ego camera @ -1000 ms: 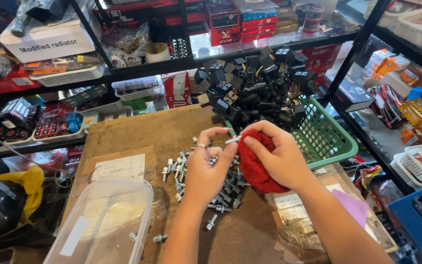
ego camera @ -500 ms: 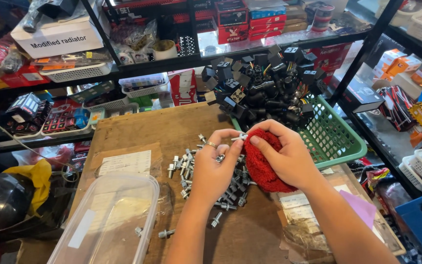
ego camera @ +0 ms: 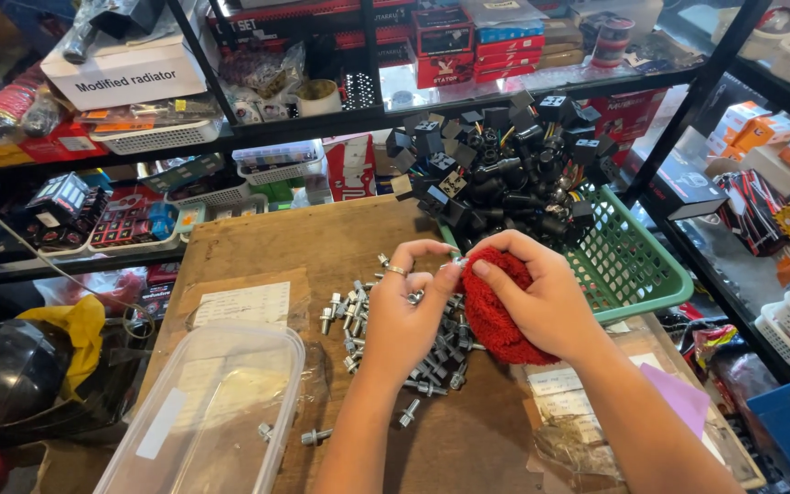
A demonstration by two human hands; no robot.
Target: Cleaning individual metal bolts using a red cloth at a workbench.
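green basket (ego camera: 651, 274) w/ black relays (ego camera: 505, 174) | clear plastic tub (ego camera: 212, 412) | black helmet (ego camera: 6, 380)

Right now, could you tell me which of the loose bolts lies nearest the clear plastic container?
The bolt lying alone beside the clear plastic container, on its right, apart from the main pile.

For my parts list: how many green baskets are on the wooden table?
1. The green basket stands at the table's far right, full of black parts, just behind the right hand and its red cloth.
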